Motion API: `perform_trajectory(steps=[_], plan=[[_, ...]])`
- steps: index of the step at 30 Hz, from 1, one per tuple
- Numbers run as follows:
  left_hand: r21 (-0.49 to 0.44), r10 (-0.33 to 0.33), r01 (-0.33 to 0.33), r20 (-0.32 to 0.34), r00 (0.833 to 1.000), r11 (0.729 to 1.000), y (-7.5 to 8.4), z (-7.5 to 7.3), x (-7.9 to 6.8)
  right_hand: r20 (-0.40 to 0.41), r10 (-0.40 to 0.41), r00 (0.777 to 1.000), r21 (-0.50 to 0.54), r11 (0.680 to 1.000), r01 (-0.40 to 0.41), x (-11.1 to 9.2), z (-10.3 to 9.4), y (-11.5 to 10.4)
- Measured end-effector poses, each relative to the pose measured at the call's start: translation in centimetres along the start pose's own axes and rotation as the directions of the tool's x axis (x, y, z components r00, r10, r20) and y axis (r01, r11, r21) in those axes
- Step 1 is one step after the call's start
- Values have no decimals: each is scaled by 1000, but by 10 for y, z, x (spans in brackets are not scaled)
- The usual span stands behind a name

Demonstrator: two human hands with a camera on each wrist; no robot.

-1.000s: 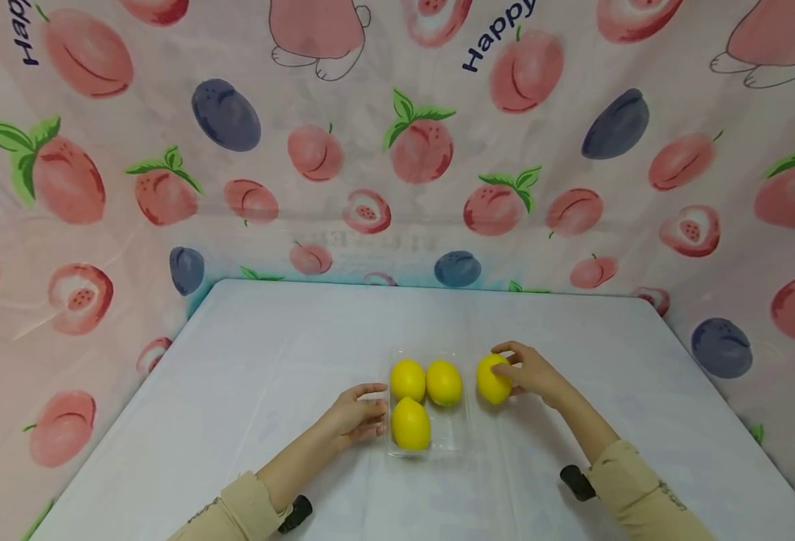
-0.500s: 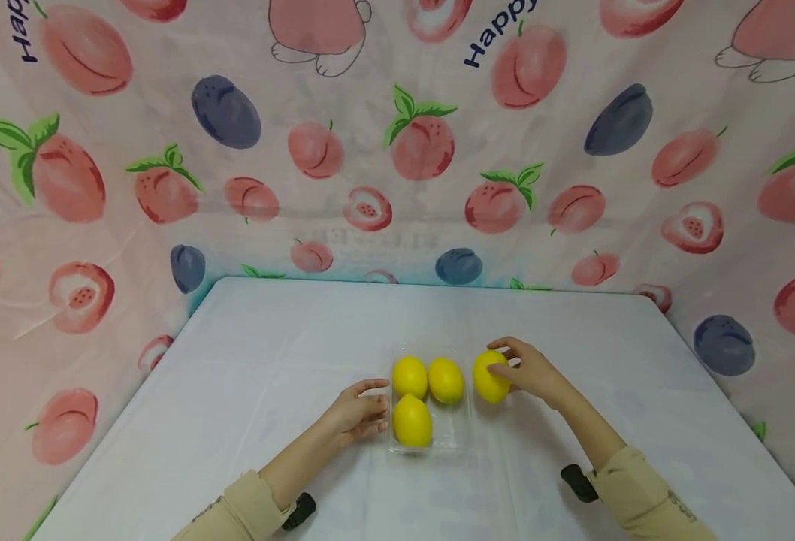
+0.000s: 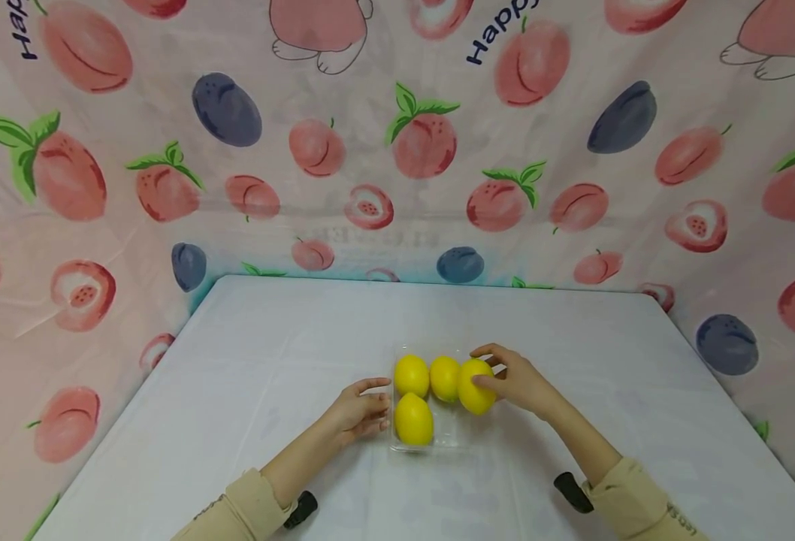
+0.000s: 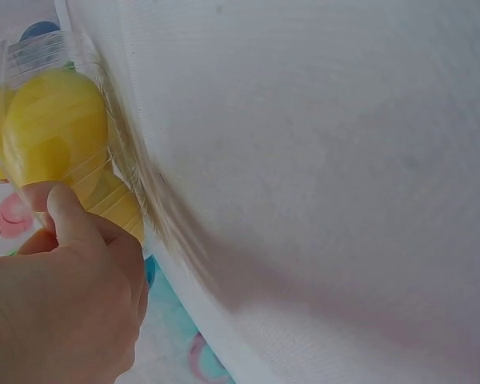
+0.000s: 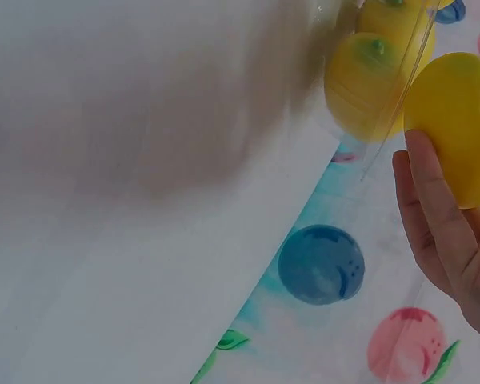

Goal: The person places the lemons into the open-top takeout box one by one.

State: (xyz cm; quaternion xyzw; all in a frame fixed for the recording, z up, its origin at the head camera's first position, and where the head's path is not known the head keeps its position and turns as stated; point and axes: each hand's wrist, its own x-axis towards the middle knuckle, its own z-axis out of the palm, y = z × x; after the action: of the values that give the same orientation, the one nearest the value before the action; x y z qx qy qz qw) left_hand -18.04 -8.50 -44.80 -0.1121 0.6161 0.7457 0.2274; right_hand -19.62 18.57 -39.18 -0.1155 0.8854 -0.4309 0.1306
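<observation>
In the head view, a clear plastic container (image 3: 448,433) stands on the table with three yellow lemons in it: a back-left lemon (image 3: 411,376), a back-right lemon (image 3: 444,377) and a front-left lemon (image 3: 414,419). My right hand (image 3: 515,379) grips another lemon (image 3: 476,392) between thumb and fingers, over the container's right edge. The right wrist view shows this held lemon (image 5: 456,124) raised beside the clear wall. At the container's left side, my left hand (image 3: 358,412) touches the wall with extended fingers; the left wrist view has this hand (image 4: 84,296) close against the plastic.
A white-covered table (image 3: 289,330) spreads around the container. Behind it hangs a fruit-print cloth (image 3: 370,158), which also runs down both sides. Dark objects show at each sleeve, a left one (image 3: 301,511) and a right one (image 3: 573,492).
My right hand has carried its lemon leftward, from beside the container to over its right edge. The left hand has stayed at the left wall.
</observation>
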Motion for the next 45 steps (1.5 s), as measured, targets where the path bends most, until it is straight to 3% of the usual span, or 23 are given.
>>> perform_trajectory(steps=[18, 32, 45], plan=[[-3, -7, 7, -19, 1000, 1000, -1, 0, 1, 36, -17, 999, -6, 1000, 17, -4, 17, -8], [6, 0, 0, -38, 999, 1000, -2, 0, 3, 31, -82, 996, -202, 976, 87, -13, 33, -27], [13, 0, 0, -26, 1000, 1000, -2, 0, 2, -44, -29, 999, -293, 956, 15, -17, 50, -32]])
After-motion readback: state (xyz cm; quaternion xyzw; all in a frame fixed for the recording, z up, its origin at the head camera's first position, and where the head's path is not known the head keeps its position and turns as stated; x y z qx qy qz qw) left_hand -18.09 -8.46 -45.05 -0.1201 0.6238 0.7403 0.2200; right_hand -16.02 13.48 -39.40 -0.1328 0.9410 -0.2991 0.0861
